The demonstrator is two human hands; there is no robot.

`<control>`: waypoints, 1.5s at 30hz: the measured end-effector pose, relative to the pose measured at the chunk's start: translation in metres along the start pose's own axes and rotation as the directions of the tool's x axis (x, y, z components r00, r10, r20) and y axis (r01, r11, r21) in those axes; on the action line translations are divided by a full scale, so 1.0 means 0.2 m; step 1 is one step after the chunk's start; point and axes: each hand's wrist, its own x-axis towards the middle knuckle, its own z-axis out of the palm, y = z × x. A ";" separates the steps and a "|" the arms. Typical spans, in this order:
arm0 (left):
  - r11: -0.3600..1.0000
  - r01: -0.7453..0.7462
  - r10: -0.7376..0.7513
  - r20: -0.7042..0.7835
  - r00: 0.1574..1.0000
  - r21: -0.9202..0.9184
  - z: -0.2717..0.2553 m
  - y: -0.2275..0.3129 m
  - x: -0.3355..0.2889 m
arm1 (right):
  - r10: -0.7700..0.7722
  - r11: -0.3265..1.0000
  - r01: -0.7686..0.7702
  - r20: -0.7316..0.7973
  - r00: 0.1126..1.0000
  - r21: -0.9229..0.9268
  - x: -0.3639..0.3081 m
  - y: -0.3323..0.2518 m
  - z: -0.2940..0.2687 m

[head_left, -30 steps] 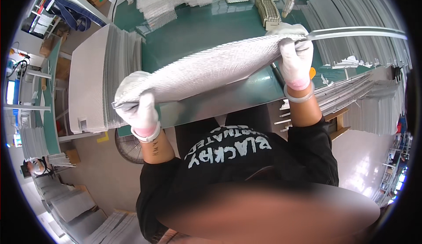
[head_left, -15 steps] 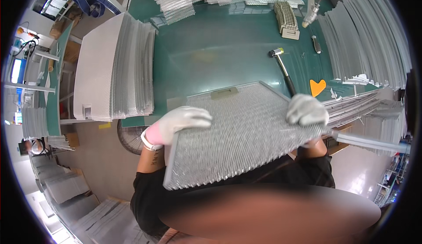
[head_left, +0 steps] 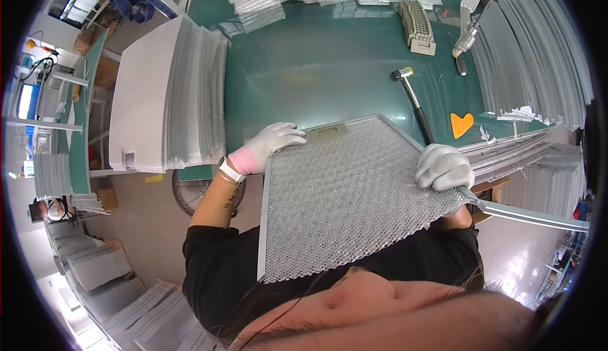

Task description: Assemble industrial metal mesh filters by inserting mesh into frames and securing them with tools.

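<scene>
A silvery metal mesh panel (head_left: 348, 205) is tilted between my forearms, its far edge over the green table and its near edge against my dark shirt. A thin grey frame strip (head_left: 532, 215) edges its left, far and upper right sides, then sticks out freely to the right. A beige tab (head_left: 326, 133) sits on the far edge. My gloved left hand (head_left: 273, 141) is closed over the far left corner, fingers on the rim by the tab; its thumb is hidden. My gloved right hand (head_left: 444, 167) is curled tightly round the frame strip at the panel's right edge.
A mallet (head_left: 415, 105) lies beyond my right hand, near an orange heart-shaped scraper (head_left: 462, 125) and a screwdriver (head_left: 461, 66). Mesh sheets (head_left: 168, 98) are stacked at left, more at the back. Beige tabs (head_left: 418, 31) form a row. Frame strips (head_left: 506, 155) lie at right.
My left hand has slid away from me along the panel's left edge to its far corner. The panel has turned slightly and shifted right. My right hand keeps its grip.
</scene>
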 end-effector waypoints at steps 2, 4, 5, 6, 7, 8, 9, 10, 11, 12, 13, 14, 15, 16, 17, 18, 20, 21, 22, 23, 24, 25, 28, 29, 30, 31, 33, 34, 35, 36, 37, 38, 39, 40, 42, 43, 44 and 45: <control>0.994 -0.074 0.080 -0.074 0.994 0.086 0.00 0.00 0.01 | 0.012 1.000 -0.012 -0.028 1.000 0.020 -0.01 0.00 0.01; 0.979 0.091 -0.084 -0.048 0.995 0.181 -0.01 0.03 -0.01 | 0.014 1.000 -0.014 -0.034 0.999 0.019 -0.01 0.00 0.01; 0.928 0.248 -0.247 -0.038 0.968 0.279 -0.02 0.05 -0.02 | 0.015 1.000 -0.015 -0.041 0.999 0.016 -0.01 0.01 0.01; 0.926 0.252 -0.251 -0.041 0.967 0.282 0.01 0.04 -0.03 | 0.012 1.000 -0.012 -0.040 0.999 0.020 -0.01 0.01 0.00; 0.884 0.319 -0.279 -0.162 0.947 0.343 0.05 0.03 -0.05 | -0.001 1.000 0.002 -0.024 1.000 0.018 -0.01 0.03 -0.01; 0.838 0.383 -0.288 -0.280 0.916 0.389 0.07 0.02 -0.06 | -0.010 1.000 0.010 -0.010 1.000 0.009 0.00 0.03 -0.02; 0.839 0.382 -0.287 -0.281 0.916 0.387 0.08 0.01 -0.06 | -0.010 1.000 0.010 -0.008 1.000 0.007 0.01 0.04 -0.02; 0.851 0.441 -0.370 -0.272 0.889 0.284 0.08 0.01 -0.06 | -0.023 0.999 0.025 -0.060 0.998 0.024 0.02 0.06 -0.02; 0.846 0.500 -0.450 -0.254 0.856 0.183 0.07 0.01 -0.07 | -0.040 0.998 0.046 -0.115 0.993 0.044 0.03 0.08 -0.02; 0.845 0.502 -0.452 -0.256 0.855 0.186 0.07 0.03 -0.08 | -0.073 0.997 0.072 -0.115 0.991 -0.009 0.09 0.09 -0.01; 0.925 0.334 -0.374 -0.276 0.885 -0.180 0.07 0.08 -0.10 | -0.069 0.998 0.068 -0.104 0.992 -0.012 0.12 0.11 -0.03; 0.855 0.109 -0.308 -0.328 0.893 -0.507 0.05 0.13 -0.11 | -0.028 0.999 0.025 -0.117 0.993 -0.027 0.15 0.16 -0.05; 0.823 0.002 -0.237 -0.341 0.910 -0.567 -0.06 0.23 -0.10 | 0.017 0.998 -0.025 -0.137 0.990 -0.061 0.19 0.18 -0.07; 0.844 -0.244 -0.059 -0.537 0.842 -0.477 -0.14 0.32 -0.08 | 0.057 0.994 -0.075 -0.212 0.976 -0.079 0.23 0.20 -0.07; 0.816 -0.467 0.115 -0.697 0.708 -0.340 -0.19 0.40 -0.05 | 0.096 0.987 -0.128 -0.287 0.953 -0.095 0.26 0.23 -0.07; 0.812 -0.544 0.170 -0.808 0.564 -0.210 -0.24 0.45 -0.01 | 0.129 0.964 -0.195 -0.322 0.938 -0.180 0.27 0.26 -0.10; 0.908 -0.419 0.125 -0.949 0.289 -0.008 -0.30 0.49 0.07 | 0.195 0.961 -0.261 -0.438 0.877 -0.094 0.31 0.34 -0.10; 0.974 -0.228 0.055 -0.987 0.152 0.019 -0.32 0.50 0.10 | 0.206 0.962 -0.265 -0.475 0.856 -0.060 0.30 0.39 -0.11; 0.999 -0.039 -0.029 -0.987 0.155 -0.036 -0.28 0.38 0.05 | 0.141 0.925 -0.278 -0.445 0.885 -0.260 0.29 0.45 -0.11; 0.871 -0.473 -0.059 -0.985 0.163 -0.131 -0.29 0.32 0.09 | 0.084 0.855 -0.269 -0.393 0.916 -0.444 0.27 0.52 -0.08; 0.898 -0.408 -0.118 -0.983 0.140 -0.166 -0.33 0.29 0.14 | -0.038 0.785 -0.181 -0.338 0.940 -0.592 0.21 0.57 -0.01; 0.920 -0.337 -0.174 -0.979 0.110 -0.202 -0.37 0.29 0.17 | -0.148 0.692 -0.088 -0.260 0.954 -0.717 0.13 0.62 0.07; 0.883 -0.381 -0.246 -0.961 0.124 -0.275 -0.40 0.34 0.25 | -0.046 0.406 -0.124 -0.156 0.987 -0.906 -0.17 0.78 0.13; 0.882 -0.380 -0.249 -0.961 0.123 -0.277 -0.40 0.34 0.25 | -0.043 0.406 -0.124 -0.155 0.987 -0.905 -0.17 0.79 0.16; 0.863 -0.420 -0.239 -0.960 0.148 -0.279 -0.39 0.32 0.24 | 0.030 0.351 -0.283 -0.291 0.956 -0.892 -0.15 0.80 0.21; 0.842 -0.460 -0.227 -0.958 0.173 -0.282 -0.39 0.32 0.23 | 0.092 0.284 -0.433 -0.425 0.900 -0.856 -0.14 0.81 0.24; 0.837 -0.460 -0.241 -0.954 0.177 -0.296 -0.39 0.32 0.22 | 0.052 0.292 -0.418 -0.422 0.905 -0.860 -0.12 0.83 0.23; 0.832 -0.461 -0.253 -0.951 0.179 -0.308 -0.39 0.32 0.22 | 0.017 0.362 -0.359 -0.379 0.925 -0.860 -0.13 0.83 0.21; 0.828 -0.468 -0.251 -0.951 0.182 -0.309 -0.40 0.30 0.21 | -0.024 0.424 -0.294 -0.336 0.942 -0.857 -0.13 0.83 0.17; 0.881 -0.390 -0.213 -0.960 0.179 -0.268 -0.40 0.28 0.20 | 0.008 0.638 -0.304 -0.388 0.921 -0.708 -0.11 0.82 0.11; 0.924 -0.309 -0.174 -0.968 0.179 -0.224 -0.40 0.27 0.20 | 0.052 0.809 -0.290 -0.429 0.902 -0.512 -0.07 0.80 0.04; 0.910 -0.343 -0.192 -0.970 0.146 -0.232 -0.39 0.29 0.20 | 0.036 0.886 -0.213 -0.396 0.918 -0.411 0.08 0.69 0.00; 0.910 -0.344 -0.193 -0.970 0.145 -0.232 -0.38 0.28 0.19 | 0.120 0.930 -0.253 -0.433 0.893 -0.265 0.22 0.54 0.00; 0.902 -0.350 -0.208 -0.964 0.165 -0.254 -0.38 0.26 0.16 | 0.141 0.918 -0.294 -0.474 0.869 -0.265 0.34 0.44 -0.03; 0.872 -0.387 -0.246 -0.951 0.187 -0.302 -0.38 0.28 0.17 | 0.149 0.899 -0.336 -0.527 0.837 -0.279 0.43 0.38 -0.08; 0.867 -0.395 -0.244 -0.950 0.193 -0.303 -0.37 0.29 0.18 | 0.167 0.912 -0.326 -0.500 0.850 -0.248 0.44 0.37 -0.09; 0.877 -0.383 -0.238 -0.955 0.176 -0.290 -0.36 0.30 0.19 | 0.184 0.925 -0.314 -0.471 0.863 -0.213 0.45 0.37 -0.11; 0.889 -0.366 -0.235 -0.960 0.155 -0.277 -0.34 0.29 0.18 | 0.182 0.926 -0.312 -0.472 0.863 -0.214 0.44 0.36 -0.07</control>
